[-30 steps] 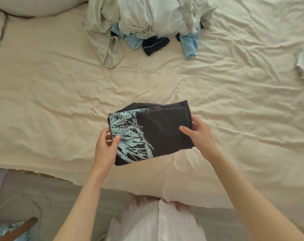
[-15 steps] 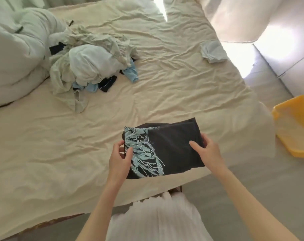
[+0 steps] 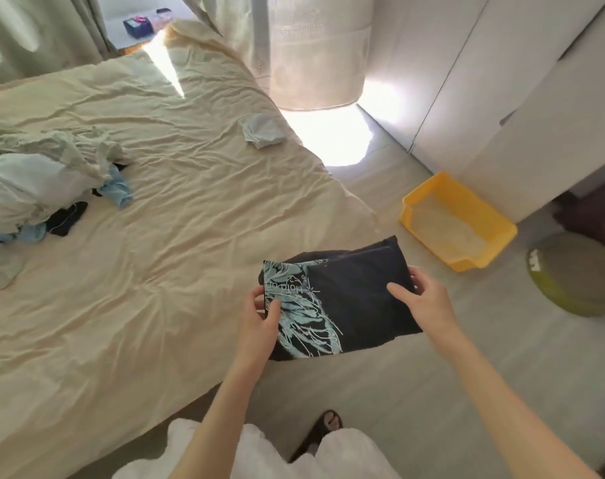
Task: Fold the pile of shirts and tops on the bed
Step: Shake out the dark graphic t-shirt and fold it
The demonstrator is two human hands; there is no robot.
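A folded black shirt (image 3: 356, 299) with a pale blue printed pattern hangs in the air beyond the bed's right corner, above the floor. My left hand (image 3: 259, 323) grips its left, printed end, thumb on top. My right hand (image 3: 422, 302) holds its right end, thumb lying across the fabric. The pile of unfolded shirts and tops (image 3: 35, 188), white, pale green, blue and black, lies at the bed's left side. One small folded pale blue top (image 3: 263, 131) sits near the bed's far right edge.
The bed (image 3: 156, 257) has a wrinkled cream sheet. A yellow plastic bin (image 3: 456, 219) stands on the floor to the right, beside white wardrobe doors (image 3: 501, 98). A round green cushion (image 3: 577, 274) lies further right. Curtains hang behind the bed.
The view has swung right. Both hands have carried the folded black shirt off the bed surface to the right, out over the floor near the bed's corner.
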